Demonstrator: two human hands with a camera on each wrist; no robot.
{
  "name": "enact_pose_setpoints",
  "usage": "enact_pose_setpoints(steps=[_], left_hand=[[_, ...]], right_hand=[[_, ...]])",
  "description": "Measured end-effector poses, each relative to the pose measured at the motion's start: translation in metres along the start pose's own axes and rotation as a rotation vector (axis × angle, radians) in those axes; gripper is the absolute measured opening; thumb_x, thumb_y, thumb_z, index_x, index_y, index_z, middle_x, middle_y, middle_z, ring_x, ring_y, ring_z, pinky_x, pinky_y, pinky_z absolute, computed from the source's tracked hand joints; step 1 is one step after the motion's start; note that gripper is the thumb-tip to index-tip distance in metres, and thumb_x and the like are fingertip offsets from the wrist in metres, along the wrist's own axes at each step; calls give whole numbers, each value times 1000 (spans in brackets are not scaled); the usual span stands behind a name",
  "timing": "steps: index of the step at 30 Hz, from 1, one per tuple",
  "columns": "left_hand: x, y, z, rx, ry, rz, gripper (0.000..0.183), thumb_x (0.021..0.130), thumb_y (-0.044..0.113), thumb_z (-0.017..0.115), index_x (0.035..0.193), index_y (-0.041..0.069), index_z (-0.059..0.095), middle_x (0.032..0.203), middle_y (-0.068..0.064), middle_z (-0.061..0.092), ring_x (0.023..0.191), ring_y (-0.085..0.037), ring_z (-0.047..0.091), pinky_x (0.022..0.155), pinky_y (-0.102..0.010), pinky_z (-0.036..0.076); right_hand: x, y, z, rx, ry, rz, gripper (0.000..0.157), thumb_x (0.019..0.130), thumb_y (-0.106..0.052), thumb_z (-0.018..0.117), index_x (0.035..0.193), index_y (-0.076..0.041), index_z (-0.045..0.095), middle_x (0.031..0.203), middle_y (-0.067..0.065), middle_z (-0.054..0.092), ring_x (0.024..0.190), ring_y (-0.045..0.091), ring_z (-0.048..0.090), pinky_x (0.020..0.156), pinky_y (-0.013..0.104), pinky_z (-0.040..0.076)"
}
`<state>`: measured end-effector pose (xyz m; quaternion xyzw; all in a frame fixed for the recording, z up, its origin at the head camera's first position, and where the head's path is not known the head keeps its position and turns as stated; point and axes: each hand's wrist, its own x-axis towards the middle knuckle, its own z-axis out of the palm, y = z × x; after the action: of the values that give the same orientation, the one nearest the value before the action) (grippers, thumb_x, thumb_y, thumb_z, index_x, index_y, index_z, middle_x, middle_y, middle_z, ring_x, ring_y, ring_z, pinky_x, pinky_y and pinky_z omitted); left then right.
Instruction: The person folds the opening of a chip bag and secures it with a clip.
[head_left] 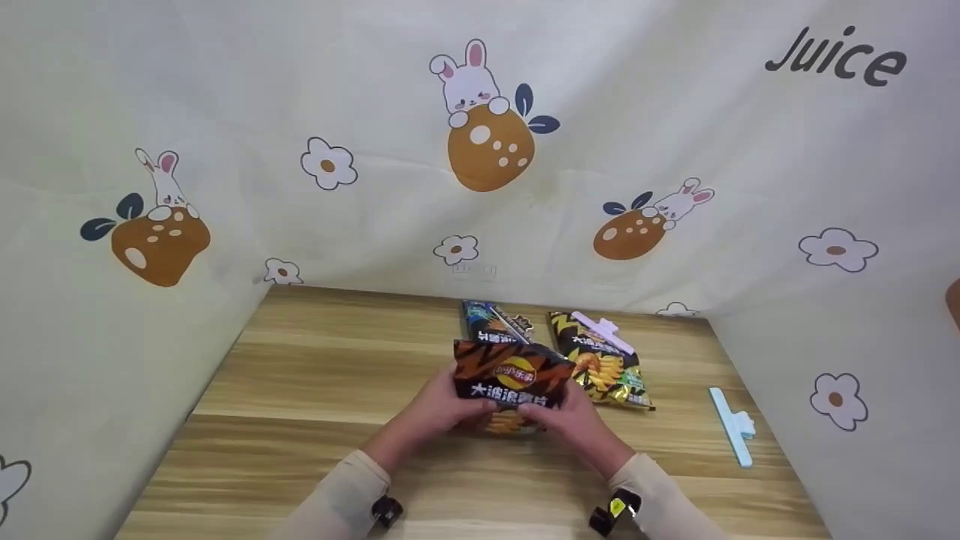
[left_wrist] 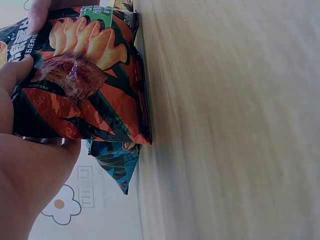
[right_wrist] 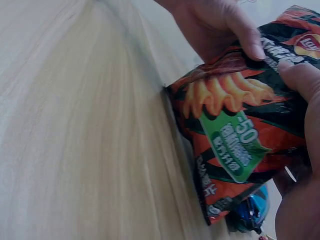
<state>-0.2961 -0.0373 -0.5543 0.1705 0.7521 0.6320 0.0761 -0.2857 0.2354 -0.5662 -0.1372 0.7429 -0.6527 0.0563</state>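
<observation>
Both hands grip a red-and-black bag of potato chips by its two sides, thumbs on the printed front. It stands upright, its lower edge right at the wooden table in the wrist views. My left hand holds its left side, with the fingers behind the bag mostly hidden. On the opposite side is my right hand, its thumb pressing the front near the middle. A large chip picture and a green label show on the bag in the right wrist view. No clip shows on this bag.
Behind it lies a blue chip bag with a dark patterned clip across it. To its right, a yellow-and-black chip bag carries a lilac clip. A light-blue clip lies at the table's right. Printed cloth encloses the table.
</observation>
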Motion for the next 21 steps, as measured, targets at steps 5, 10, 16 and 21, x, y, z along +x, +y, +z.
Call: enact_pose_setpoints(steps=[5,10,16,21], left_hand=[[-1,0,1,-13,6,-21,72,85,18,95,148,7,62,137,-12,73,128,-32,68,119,-56,48],[-2,1,-1,-22,5,-46,74,85,18,96,149,7,60,137,-12,73,128,-33,68,118,-56,49],[-2,2,-2,-28,-2,-58,76,84,19,96,150,10,60,138,-10,73,129,-33,68,119,-56,48],[-1,3,-2,-35,-6,-50,76,84,19,96,150,11,60,138,-9,73,129,-32,68,119,-55,49]], right_hand=[[-4,-7,-9,-11,50,-75,60,95,-12,88,147,-2,59,137,16,72,128,29,68,108,35,57],[-6,-15,-20,-50,79,-157,45,100,-7,82,141,-3,64,132,14,72,123,26,69,106,34,57],[-4,-22,-30,-52,77,-201,39,99,-3,81,134,-2,65,122,14,72,114,26,71,96,36,63],[-5,-27,-35,-67,62,-195,38,100,-4,81,134,-1,64,117,16,73,110,33,71,85,48,68]])
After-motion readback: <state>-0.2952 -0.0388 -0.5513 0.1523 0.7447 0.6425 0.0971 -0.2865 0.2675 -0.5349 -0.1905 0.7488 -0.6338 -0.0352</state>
